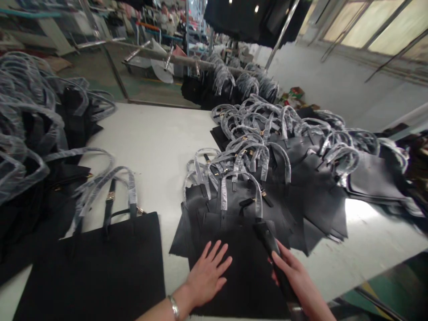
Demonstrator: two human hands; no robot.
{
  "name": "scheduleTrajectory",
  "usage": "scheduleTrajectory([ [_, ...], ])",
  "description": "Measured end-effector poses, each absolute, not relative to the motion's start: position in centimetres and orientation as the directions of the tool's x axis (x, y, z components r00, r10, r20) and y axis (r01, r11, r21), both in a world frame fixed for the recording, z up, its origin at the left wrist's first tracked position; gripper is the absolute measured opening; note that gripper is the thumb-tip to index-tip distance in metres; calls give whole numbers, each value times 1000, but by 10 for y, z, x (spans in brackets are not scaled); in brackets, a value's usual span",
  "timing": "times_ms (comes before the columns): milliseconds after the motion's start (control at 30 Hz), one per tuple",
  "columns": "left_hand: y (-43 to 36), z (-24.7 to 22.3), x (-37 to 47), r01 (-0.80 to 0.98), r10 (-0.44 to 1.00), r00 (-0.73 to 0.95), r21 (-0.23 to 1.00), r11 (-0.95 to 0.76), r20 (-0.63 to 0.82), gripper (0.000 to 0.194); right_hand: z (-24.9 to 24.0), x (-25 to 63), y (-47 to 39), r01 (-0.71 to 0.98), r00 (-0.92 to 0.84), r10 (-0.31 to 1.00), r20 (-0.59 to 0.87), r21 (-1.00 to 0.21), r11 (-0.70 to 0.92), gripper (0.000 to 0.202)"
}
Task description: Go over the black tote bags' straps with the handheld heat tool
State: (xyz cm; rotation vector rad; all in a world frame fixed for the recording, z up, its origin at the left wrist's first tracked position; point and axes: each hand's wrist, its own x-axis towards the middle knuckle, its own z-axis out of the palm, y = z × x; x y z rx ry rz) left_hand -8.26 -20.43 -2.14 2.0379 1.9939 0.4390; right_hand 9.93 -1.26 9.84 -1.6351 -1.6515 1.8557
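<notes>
A black tote bag lies on the white table in front of me, its handles wrapped in clear plastic film. On its left part my left hand rests flat, fingers spread, holding nothing. My right hand is closed around a long black handheld tool with a silvery band near its lower end. The tool's upper end is over the bag near the base of the right handle; whether it touches cannot be made out. To the left lies another black tote bag with wrapped handles and a gold-coloured buckle on a strap.
Several overlapping black bags with wrapped handles cover the table's right and far side. At the left edge a high heap of bags stands. Behind the white table, more bags hang from a metal rack. People work in the background.
</notes>
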Motion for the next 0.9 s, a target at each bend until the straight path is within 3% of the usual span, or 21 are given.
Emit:
scheduleTrajectory([
  [267, -228, -26, -34, 893, 1000, 3, 451, -12, 21, 60, 79, 62, -60, 589, -580, 442, -684, -727, -352, 75],
  [467, -232, -20, -33, 881, 1000, 1, 474, -13, 26, 58, 81, 34, -65, 577, -556, 541, -630, -762, -294, 72],
  [633, -232, -20, -37, 866, 999, 37, 498, -42, 20, 49, 78, 30, -80, 614, -620, 456, -638, -757, -224, 63],
  [900, -233, -19, -38, 859, 1000, 11, 512, -19, 19, 49, 66, -8, -79, 589, -676, 508, -535, -805, -63, 58],
])
